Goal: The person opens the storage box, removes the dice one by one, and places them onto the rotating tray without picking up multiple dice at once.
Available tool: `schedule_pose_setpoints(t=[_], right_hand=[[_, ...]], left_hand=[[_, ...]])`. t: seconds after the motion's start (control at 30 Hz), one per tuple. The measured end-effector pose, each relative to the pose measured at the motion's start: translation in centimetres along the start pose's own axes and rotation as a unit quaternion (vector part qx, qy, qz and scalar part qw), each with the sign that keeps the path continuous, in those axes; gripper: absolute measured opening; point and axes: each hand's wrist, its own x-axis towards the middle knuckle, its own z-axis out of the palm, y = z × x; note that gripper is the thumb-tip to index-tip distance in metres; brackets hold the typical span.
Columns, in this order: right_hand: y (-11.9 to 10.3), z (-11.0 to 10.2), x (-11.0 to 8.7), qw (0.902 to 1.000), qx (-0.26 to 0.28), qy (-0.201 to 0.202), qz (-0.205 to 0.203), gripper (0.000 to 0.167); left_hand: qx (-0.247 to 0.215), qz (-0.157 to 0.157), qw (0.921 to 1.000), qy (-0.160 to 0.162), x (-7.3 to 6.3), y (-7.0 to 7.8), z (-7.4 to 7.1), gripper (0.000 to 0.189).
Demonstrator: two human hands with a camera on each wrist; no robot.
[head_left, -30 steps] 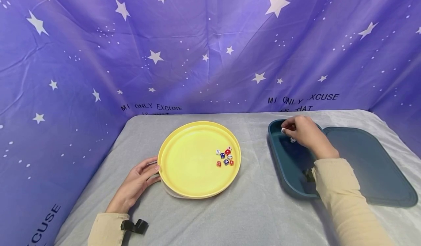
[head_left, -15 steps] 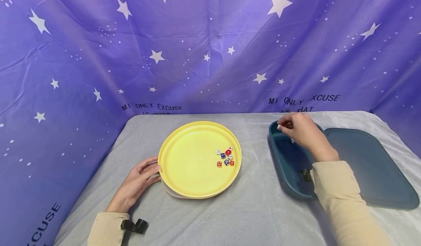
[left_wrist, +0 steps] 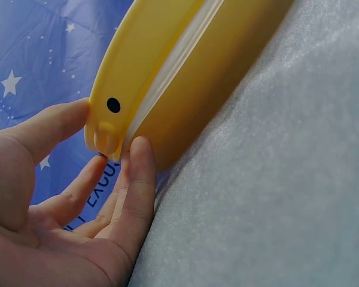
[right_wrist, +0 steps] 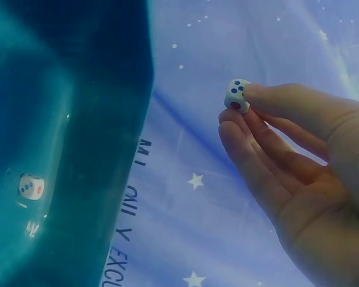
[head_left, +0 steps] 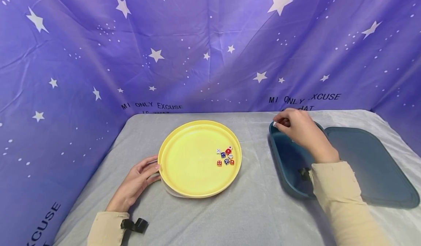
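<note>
On the left, my left hand (head_left: 136,182) holds the edge of a round yellow tray (head_left: 187,162). In the left wrist view, its thumb (left_wrist: 57,128) is at the rim and the other fingers lie by a small tab and the underside. Several red, white and blue dice (head_left: 227,161) lie toward the tray's right side. My right hand (head_left: 304,132) pinches a white die (right_wrist: 235,95) between thumb and fingertips, over the far left corner of a dark teal box (head_left: 279,162). Another white die (right_wrist: 31,186) lies inside that box.
A flat teal lid (head_left: 371,165) lies to the right of the box, partly behind the right sleeve (head_left: 342,191). Grey cloth (head_left: 253,209) covers the table. A purple star-patterned curtain (head_left: 197,37) hangs behind it.
My right hand, with the white die, has risen and moved left from inside the box to its far left rim. The left hand, tray and dice stay in place.
</note>
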Motion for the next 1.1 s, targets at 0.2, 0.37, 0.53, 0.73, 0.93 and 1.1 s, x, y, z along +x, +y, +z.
schedule_pose_setpoints(t=[0.2,0.37,0.53,0.73,0.93,1.1], right_hand=[[-0.8,0.2,0.0,0.9999,0.001,-0.001,-0.01,0.015],[-1.5,0.8,0.1,0.9996,0.005,0.0,-0.029,0.013],[-1.9,1.4,0.2,0.9992,0.009,-0.005,-0.038,0.013],[-2.4,2.1,0.3,0.9989,0.011,-0.009,-0.046,0.012],[-2.9,2.5,0.3,0.9988,0.006,-0.017,-0.046,0.013],[-3.3,2.6,0.3,0.9986,0.002,-0.015,-0.05,0.012]], left_hand=[[-0.002,-0.001,1.0,0.002,0.0,0.0,0.0,0.058],[-0.001,0.004,1.0,-0.001,0.0,-0.1,0.0,0.057],[-0.002,0.007,1.0,-0.004,0.0,-0.1,-0.1,0.057],[0.0,0.006,1.0,-0.005,0.0,0.0,0.0,0.057],[0.001,0.006,1.0,-0.006,-0.1,0.1,0.1,0.058],[0.0,-0.001,1.0,0.0,0.0,0.1,0.0,0.058]])
